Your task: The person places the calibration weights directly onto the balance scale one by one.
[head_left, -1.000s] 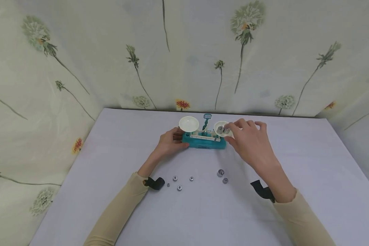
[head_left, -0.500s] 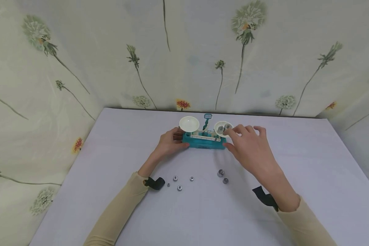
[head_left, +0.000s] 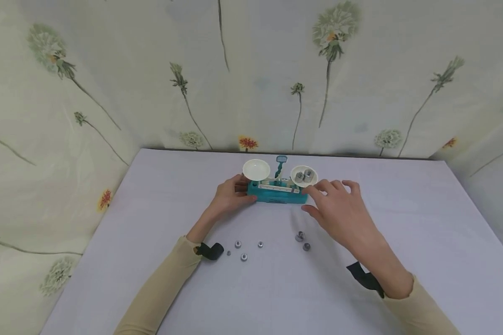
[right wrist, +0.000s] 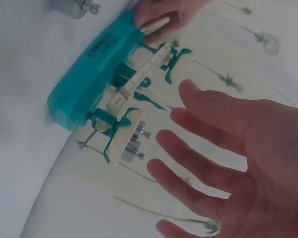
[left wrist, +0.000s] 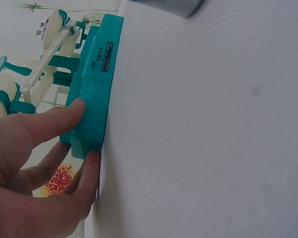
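Observation:
A teal balance scale (head_left: 276, 195) stands near the back of the table. Its left white pan (head_left: 256, 170) holds nothing. Two silver weights (head_left: 308, 175) with knobs sit side by side in the right pan (head_left: 294, 182). My left hand (head_left: 230, 196) grips the left end of the base; in the left wrist view the thumb lies on its front and fingers are against its end. My right hand (head_left: 343, 211) is just in front of the right pan, fingers spread and apart, as the right wrist view shows, with nothing in it.
Two larger weights (head_left: 299, 237) stand on the table (head_left: 272, 298) in front of the scale. Several smaller weights (head_left: 244, 257) are scattered nearer the left forearm. A flower-printed curtain (head_left: 260, 93) hangs behind the table's back edge.
My right hand has let go of a weight in the right pan and drawn back toward me, its fingers opening. The left hand keeps its hold on the scale.

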A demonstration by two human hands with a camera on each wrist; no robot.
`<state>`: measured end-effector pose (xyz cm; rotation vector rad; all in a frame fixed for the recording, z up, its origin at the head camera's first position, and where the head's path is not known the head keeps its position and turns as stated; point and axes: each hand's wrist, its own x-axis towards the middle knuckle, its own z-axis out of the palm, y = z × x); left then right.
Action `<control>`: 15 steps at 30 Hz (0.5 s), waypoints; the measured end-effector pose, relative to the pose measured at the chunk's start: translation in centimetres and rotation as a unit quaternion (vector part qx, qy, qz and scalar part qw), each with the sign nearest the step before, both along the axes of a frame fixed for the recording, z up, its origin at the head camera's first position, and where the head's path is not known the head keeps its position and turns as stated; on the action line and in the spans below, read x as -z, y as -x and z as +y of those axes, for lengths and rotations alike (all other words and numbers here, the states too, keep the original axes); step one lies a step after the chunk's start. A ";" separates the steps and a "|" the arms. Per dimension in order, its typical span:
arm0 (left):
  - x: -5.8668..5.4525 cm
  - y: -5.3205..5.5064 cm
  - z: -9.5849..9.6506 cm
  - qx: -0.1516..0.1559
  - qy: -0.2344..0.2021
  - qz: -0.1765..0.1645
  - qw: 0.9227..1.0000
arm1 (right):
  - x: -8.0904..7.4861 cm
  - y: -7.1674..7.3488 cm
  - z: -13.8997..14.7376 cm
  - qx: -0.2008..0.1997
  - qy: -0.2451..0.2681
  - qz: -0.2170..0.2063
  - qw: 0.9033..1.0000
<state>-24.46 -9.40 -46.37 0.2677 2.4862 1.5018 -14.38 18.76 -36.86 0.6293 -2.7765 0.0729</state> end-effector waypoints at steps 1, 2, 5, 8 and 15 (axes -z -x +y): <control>0.0 0.0 0.0 0.000 0.001 0.002 1.000 | 0.0 -0.1 0.0 -0.001 0.000 -0.002 1.000; 0.1 0.1 0.0 -0.001 0.001 0.003 1.000 | 0.0 -0.2 0.0 -0.003 0.000 -0.003 1.000; 0.2 0.1 0.0 -0.002 0.001 0.008 1.000 | 0.0 -0.5 0.1 -0.007 0.003 -0.005 1.000; 0.4 0.1 0.0 -0.002 -0.002 0.007 1.000 | 0.1 -0.8 0.1 -0.013 0.004 -0.007 1.000; 0.2 0.0 0.1 0.000 -0.003 0.002 1.000 | 0.4 -1.7 0.2 -0.017 -0.001 -0.030 0.999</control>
